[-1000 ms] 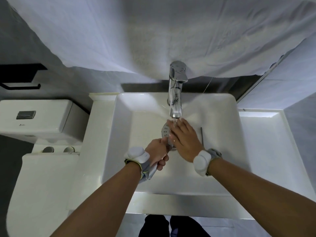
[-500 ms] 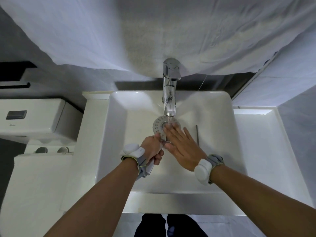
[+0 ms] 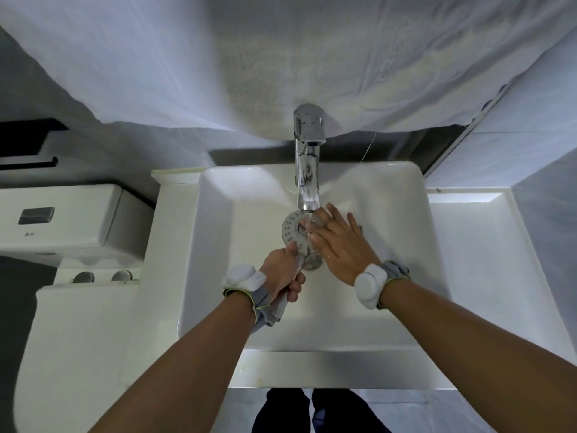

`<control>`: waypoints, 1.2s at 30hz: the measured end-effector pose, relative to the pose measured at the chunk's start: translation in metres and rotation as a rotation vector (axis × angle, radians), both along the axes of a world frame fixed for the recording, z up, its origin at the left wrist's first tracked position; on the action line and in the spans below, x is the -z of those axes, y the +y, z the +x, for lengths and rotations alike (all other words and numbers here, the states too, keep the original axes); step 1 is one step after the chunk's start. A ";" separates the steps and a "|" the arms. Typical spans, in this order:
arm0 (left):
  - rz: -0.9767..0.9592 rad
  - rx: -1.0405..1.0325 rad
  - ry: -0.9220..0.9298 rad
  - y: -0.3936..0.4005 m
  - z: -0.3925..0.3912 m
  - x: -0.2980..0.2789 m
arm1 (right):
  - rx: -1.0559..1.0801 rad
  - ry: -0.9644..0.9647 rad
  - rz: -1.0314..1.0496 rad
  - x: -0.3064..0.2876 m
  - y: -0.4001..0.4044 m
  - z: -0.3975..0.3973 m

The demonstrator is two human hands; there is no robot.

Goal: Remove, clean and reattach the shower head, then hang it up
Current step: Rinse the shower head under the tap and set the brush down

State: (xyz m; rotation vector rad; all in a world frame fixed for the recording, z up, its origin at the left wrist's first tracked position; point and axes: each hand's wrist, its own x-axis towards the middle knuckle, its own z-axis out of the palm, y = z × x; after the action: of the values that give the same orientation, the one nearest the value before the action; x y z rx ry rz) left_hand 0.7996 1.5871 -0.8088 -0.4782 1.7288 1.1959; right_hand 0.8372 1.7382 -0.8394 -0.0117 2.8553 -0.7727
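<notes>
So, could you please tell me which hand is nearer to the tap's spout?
The right hand: its straight fingers lie on the shower head just beside the tap outlet. The left hand grips the handle lower down, nearer the person.

- This is a bathroom, seemingly in a home.
- A white rectangular basin (image 3: 218, 245) sits in a white counter (image 3: 487, 245), with a chrome tap (image 3: 307, 164) at its back edge running water.
- To the left stands a white toilet: the cistern (image 3: 62, 220) carries a flush plate (image 3: 36, 215), and the closed lid (image 3: 71, 339) lies below it.
- A black bar fitting (image 3: 28, 162) is fixed to the wall above the cistern.
- The walls are clad in large pale grey tiles (image 3: 530, 120) with visible joints.
- A white cloth (image 3: 156, 57) hangs over the wall behind the tap.
</notes>
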 end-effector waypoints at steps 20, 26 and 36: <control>-0.154 0.434 0.302 -0.006 0.013 0.004 | 0.294 -0.182 -0.154 0.014 0.002 -0.030; -0.243 0.634 0.579 -0.007 0.015 0.004 | 0.227 0.026 0.007 -0.004 -0.024 -0.023; -0.195 0.537 0.471 -0.029 0.001 0.007 | 0.401 0.002 -0.165 -0.001 -0.027 -0.030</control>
State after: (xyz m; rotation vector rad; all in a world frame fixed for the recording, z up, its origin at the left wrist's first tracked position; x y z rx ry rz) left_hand 0.8006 1.5585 -0.8157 0.1801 2.2017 0.7858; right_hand 0.8069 1.7116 -0.8386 0.5515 2.8203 -1.0772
